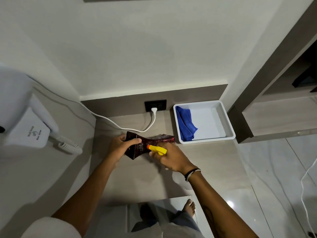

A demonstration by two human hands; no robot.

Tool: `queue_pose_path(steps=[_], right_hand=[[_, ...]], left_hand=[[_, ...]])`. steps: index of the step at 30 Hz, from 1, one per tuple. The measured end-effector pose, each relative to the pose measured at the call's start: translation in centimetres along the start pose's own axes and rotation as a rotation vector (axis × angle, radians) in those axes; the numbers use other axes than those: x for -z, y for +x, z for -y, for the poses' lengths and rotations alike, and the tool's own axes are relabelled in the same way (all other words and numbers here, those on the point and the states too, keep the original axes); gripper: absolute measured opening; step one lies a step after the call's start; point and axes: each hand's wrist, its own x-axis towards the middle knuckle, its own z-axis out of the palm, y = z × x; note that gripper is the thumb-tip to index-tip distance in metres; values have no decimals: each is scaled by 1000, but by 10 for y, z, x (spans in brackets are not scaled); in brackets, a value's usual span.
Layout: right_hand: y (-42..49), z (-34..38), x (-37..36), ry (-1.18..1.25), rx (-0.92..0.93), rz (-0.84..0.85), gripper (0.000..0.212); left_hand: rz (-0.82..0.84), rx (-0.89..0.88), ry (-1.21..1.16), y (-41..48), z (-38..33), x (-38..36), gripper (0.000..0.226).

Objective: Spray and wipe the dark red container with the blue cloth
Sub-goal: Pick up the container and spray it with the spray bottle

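The dark red container (151, 142), glossy and pinched in the middle, is tilted over the counter with my left hand (120, 147) gripping its left end. My right hand (169, 159) is closed around a spray bottle; only the yellow spray head (157, 149) with its orange nozzle shows, pointed left at the container from a very short distance. The bottle's body is hidden under my hand. The blue cloth (185, 125) lies crumpled in the left part of a white tray (228, 124) at the back right, untouched.
A black wall socket (155, 105) with a white plug and cable (120, 125) sits behind the container. A white wall hair dryer (25, 117) with a coiled cord hangs at left. Shelving (277, 117) stands to the right. The counter's front edge (154, 200) lies below my arms.
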Motion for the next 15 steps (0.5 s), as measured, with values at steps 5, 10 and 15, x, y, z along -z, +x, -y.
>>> queue_pose_path(steps=[5,10,15], right_hand=[[8,-4,-4,-38,-60,-39,33],[5,-27,0,-164,-203,-115,35],[2,-45,12,-159,-318,-170,37]], left_hand=[[4,14,7,-1,-3,2,70],[-31,33,5,-1,-2,2,65],[-50,18,23,2,1,0,73]])
